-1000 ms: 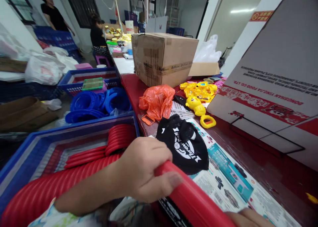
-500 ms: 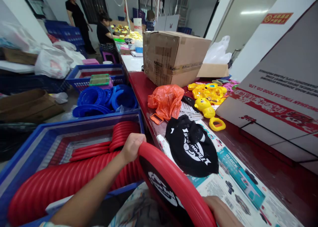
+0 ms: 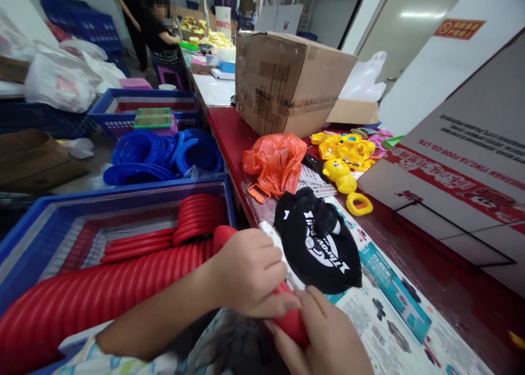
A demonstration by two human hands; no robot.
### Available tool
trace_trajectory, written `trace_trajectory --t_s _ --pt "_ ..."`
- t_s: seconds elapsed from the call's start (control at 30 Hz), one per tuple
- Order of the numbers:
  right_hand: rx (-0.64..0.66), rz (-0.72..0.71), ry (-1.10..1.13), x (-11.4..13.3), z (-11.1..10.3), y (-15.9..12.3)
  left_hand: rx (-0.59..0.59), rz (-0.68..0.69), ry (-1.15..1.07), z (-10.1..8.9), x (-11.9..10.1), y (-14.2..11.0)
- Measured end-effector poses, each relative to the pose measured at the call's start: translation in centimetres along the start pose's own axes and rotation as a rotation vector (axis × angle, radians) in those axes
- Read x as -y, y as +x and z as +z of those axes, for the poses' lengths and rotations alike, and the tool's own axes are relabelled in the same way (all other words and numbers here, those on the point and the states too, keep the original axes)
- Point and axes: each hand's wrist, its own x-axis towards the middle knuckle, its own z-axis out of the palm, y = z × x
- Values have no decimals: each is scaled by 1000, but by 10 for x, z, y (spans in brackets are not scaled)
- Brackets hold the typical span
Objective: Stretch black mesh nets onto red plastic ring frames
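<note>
Beside the table (image 3: 223,126), a blue crate (image 3: 123,193) holds red rings (image 3: 102,293). The held ring (image 3: 224,234) is between crate and black cloth (image 3: 295,244), the fingers of left hand (image 3: 254,271) and right hand (image 3: 324,331) clamped on it, side by side.

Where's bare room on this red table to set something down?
Use the bare red tabletop between the teal-and-white printed sheet and the large white printed carton. A narrower strip lies left of the brown cardboard box. It's crowded around the orange plastic bag and yellow plastic toy parts.
</note>
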Motion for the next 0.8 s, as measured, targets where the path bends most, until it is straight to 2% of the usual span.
trace_trajectory --t_s 0.07,0.2,0.3,0.4,0.5,0.7,0.8 --pt "-23 48 11 5 15 3 68 48 52 1 8 1" --pt "-74 130 -1 -1 51 -5 34 -41 56 5 38 -22" --pt "-55 201 -1 -4 66 -13 14 -113 52 -1 48 -45" --pt "3 203 63 2 61 -11 -1 -164 13 -13 48 -62" --pt "24 140 134 10 51 -2 -39 -206 -9 -23 46 -69" --pt "-14 56 127 21 41 14 -102 -298 -25 -38 47 -79" --pt "-90 14 234 20 29 15 -188 -391 -37 -50 52 -87"
